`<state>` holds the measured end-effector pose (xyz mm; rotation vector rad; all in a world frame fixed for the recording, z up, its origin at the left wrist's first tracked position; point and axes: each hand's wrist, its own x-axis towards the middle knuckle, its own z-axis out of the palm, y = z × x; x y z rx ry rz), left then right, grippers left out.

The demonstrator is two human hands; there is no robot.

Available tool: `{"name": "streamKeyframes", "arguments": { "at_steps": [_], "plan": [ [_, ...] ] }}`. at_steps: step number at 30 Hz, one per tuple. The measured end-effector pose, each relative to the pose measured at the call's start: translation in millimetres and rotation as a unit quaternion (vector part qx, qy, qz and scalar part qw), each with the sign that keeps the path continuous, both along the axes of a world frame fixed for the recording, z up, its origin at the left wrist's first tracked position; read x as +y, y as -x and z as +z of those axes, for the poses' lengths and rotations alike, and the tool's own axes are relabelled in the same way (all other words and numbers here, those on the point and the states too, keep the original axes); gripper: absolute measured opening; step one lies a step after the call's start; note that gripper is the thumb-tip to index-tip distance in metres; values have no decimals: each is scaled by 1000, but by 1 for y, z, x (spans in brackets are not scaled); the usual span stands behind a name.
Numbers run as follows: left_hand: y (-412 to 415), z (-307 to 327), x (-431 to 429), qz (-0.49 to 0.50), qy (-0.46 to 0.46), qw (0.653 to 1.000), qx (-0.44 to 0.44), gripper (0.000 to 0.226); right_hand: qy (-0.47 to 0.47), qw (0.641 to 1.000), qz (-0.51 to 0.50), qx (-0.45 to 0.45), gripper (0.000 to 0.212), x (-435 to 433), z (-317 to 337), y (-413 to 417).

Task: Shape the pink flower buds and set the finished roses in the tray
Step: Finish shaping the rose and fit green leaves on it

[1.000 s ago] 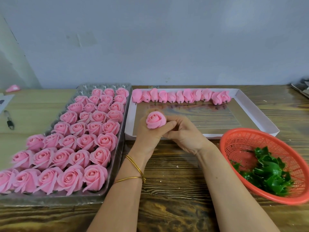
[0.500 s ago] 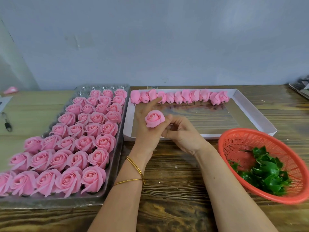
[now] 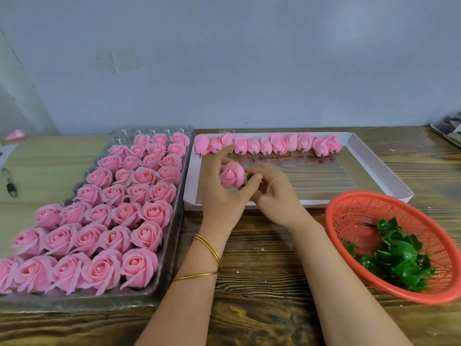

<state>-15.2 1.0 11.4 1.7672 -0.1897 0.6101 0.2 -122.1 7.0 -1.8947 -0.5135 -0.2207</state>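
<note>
A pink rose [image 3: 232,175] sits between my two hands above the white box's near left corner. My left hand [image 3: 219,196] holds it from below with thumb and curled fingers, the index finger raised. My right hand [image 3: 272,193] pinches the rose's green base from the right. A clear plastic tray [image 3: 174,221] on the left holds several rows of finished pink roses [image 3: 139,265]. Along the far edge of the white box [image 3: 389,176] lies a row of closed pink buds [image 3: 267,144].
A red mesh basket [image 3: 349,216] with green leaf caps [image 3: 396,258] stands at the right, close to my right forearm. A pink scrap [image 3: 15,134] and a small dark tool [image 3: 11,187] lie on the pale surface at far left. Dark items sit at the far right edge.
The rose has turned in my hands, now tilted with its face to the left. My left index finger has lifted off it, and my right fingers have moved onto its base.
</note>
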Motion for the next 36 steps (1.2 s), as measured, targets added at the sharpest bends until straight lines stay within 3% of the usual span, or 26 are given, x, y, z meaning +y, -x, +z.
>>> {"name": "streamKeyframes", "arguments": {
  "at_steps": [6,15,25,31,36],
  "plan": [
    [-1,-4,-2,8,-55,998,7,32,56,998,-3,-39,42,5,-4,1],
    [-3,-9,-2,33,-98,993,60,16,61,998,-19,-22,37,8,-5,2],
    [-1,-7,-2,46,-145,987,56,12,60,998,-23,-9,34,10,-6,1],
    [0,-7,-2,49,-168,983,50,19,5,999,-33,32,38,10,-2,5],
    [-1,-7,-3,57,-164,984,44,15,-12,999,-30,34,29,11,-2,6]
  ]
}}
